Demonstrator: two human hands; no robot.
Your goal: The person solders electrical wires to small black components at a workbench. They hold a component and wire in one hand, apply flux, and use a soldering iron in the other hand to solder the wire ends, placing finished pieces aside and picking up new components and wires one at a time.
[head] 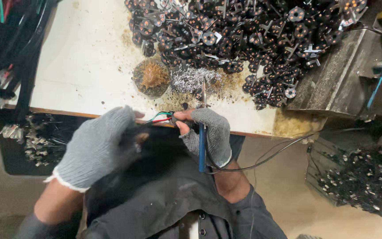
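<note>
Soldering iron (202, 132) is pinched in the gloved right hand (208, 135) at frame centre, long axis vertical, tip aimed up-frame at the solder scraps (191, 79). Red and green wires (161, 117) are held closed in the left hand (100, 146), just left of the grip.

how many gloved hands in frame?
2. Left hand at the lower left, below the table edge; right hand at centre, holding a blue-handled soldering iron. Nothing suggests more hidden.

head cam, just the one | looks steeply down from above the person's lap | close in on the workbench (85, 66) edge | bench top toward 12 o'clock, floor at 6
</note>
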